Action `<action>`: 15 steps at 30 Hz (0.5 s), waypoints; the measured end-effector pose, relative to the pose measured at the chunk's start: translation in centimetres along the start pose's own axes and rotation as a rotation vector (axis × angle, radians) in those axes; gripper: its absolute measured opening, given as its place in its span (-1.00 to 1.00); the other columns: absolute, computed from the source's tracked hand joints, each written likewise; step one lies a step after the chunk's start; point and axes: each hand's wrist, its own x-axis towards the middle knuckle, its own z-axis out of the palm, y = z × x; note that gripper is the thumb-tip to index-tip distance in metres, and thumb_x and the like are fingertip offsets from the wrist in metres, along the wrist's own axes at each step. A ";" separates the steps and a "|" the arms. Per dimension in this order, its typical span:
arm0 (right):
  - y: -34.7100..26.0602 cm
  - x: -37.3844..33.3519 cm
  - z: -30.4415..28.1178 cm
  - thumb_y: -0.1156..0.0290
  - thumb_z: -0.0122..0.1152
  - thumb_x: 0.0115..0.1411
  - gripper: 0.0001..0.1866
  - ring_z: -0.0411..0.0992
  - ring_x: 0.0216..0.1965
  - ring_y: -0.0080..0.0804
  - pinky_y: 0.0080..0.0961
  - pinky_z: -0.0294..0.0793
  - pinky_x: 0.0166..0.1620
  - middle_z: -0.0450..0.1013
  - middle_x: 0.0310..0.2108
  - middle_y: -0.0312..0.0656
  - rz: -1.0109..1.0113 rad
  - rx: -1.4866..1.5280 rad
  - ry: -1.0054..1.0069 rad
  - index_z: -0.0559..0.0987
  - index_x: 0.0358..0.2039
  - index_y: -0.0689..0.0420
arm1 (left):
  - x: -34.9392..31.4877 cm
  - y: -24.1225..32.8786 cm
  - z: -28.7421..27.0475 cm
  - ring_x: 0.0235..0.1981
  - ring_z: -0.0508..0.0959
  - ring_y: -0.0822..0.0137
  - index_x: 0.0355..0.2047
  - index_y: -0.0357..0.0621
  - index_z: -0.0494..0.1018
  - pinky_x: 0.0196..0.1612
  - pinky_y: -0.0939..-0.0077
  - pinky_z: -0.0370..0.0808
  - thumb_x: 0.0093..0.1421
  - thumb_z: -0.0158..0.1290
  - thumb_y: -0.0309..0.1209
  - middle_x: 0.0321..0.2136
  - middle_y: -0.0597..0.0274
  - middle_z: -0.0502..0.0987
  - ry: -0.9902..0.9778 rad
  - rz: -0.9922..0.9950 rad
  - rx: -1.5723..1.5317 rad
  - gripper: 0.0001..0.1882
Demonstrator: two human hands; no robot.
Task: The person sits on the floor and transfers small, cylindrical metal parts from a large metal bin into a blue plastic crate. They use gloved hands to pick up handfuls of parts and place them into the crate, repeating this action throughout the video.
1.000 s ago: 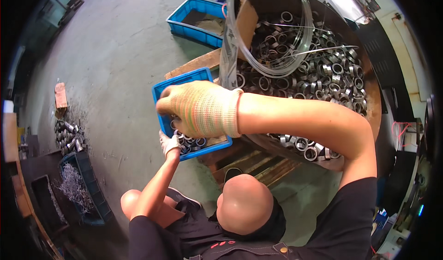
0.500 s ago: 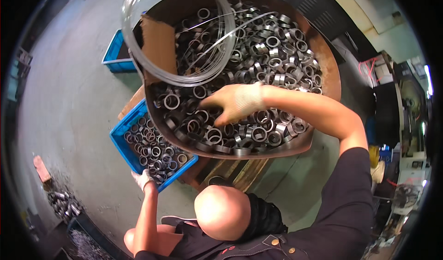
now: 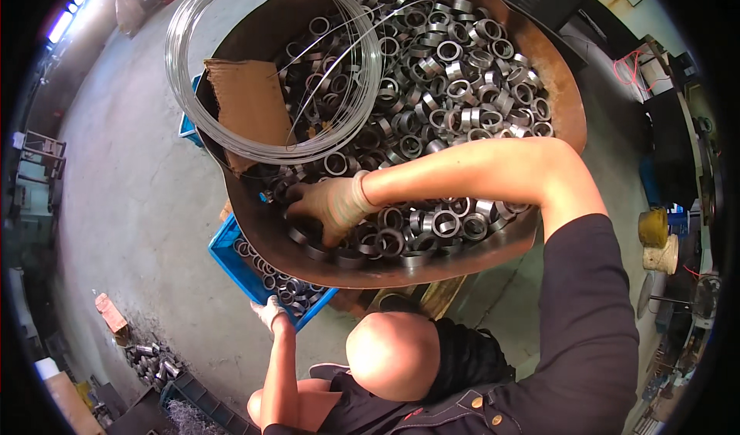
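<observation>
My right hand, in a pale work glove, reaches down among the metal rings near the left wall of a big rusty bin. Its thumb stands apart from the fingers, and the fingertips are partly hidden among rings. Lower left, my left hand, also gloved, grips the near edge of a blue plastic crate. Similar rings lie in that crate, part of which the bin's rim hides.
A coil of wire and a cardboard piece lie over the bin's left side. A second blue crate shows behind it. The bin is above a wooden pallet. Metal pieces lie on the floor beside a reddish block.
My right hand has moved left through the rings toward the bin's left wall. My left hand still holds the crate, which now shows less behind the bin's rim. The whole view has shifted.
</observation>
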 end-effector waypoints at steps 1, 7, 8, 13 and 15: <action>0.2 0.3 0.1 0.27 0.41 -0.26 -0.09 0.41 0.07 0.03 -0.22 0.47 0.06 0.15 0.24 0.01 -0.004 -0.012 -0.011 0.35 0.23 -0.04 | -0.2 0.0 0.2 -0.03 0.50 0.17 0.29 -0.21 0.10 0.10 0.27 0.42 0.11 -0.02 -0.63 0.07 0.04 0.44 0.006 -0.010 0.022 -0.31; -0.1 0.5 0.8 0.29 0.44 -0.27 -0.08 0.40 0.07 0.08 -0.17 0.46 0.07 0.08 0.28 0.04 -0.085 -0.168 -0.003 0.34 0.23 -0.09 | -0.6 0.8 0.0 0.01 0.50 0.11 0.33 -0.22 0.05 0.12 0.27 0.42 0.09 0.05 -0.53 0.09 -0.03 0.43 0.027 -0.014 0.165 -0.23; -0.3 0.5 0.9 0.31 0.44 -0.27 -0.08 0.39 0.07 0.10 -0.16 0.45 0.07 0.11 0.25 0.09 -0.071 -0.173 -0.008 0.34 0.22 -0.08 | -0.7 1.1 -0.1 0.02 0.50 0.09 0.32 -0.20 0.07 0.13 0.26 0.41 0.08 0.06 -0.51 0.08 -0.04 0.44 0.030 -0.011 0.170 -0.23; -0.8 0.9 0.8 0.25 0.47 -0.28 -0.08 0.39 0.09 0.09 -0.17 0.45 0.07 0.23 0.15 0.13 -0.010 -0.165 -0.008 0.36 0.21 -0.04 | -0.2 0.6 0.2 0.00 0.50 0.11 0.30 -0.16 0.12 0.11 0.26 0.42 0.10 0.04 -0.52 0.08 -0.01 0.45 0.078 -0.022 0.189 -0.29; -1.0 1.0 0.9 0.23 0.48 -0.29 -0.07 0.40 0.08 0.08 -0.18 0.46 0.06 0.27 0.11 0.13 0.032 -0.199 -0.008 0.36 0.20 -0.02 | -0.8 0.9 0.3 -0.01 0.50 0.13 0.29 -0.16 0.13 0.11 0.25 0.42 0.12 0.03 -0.54 0.07 0.01 0.45 0.060 -0.054 0.155 -0.30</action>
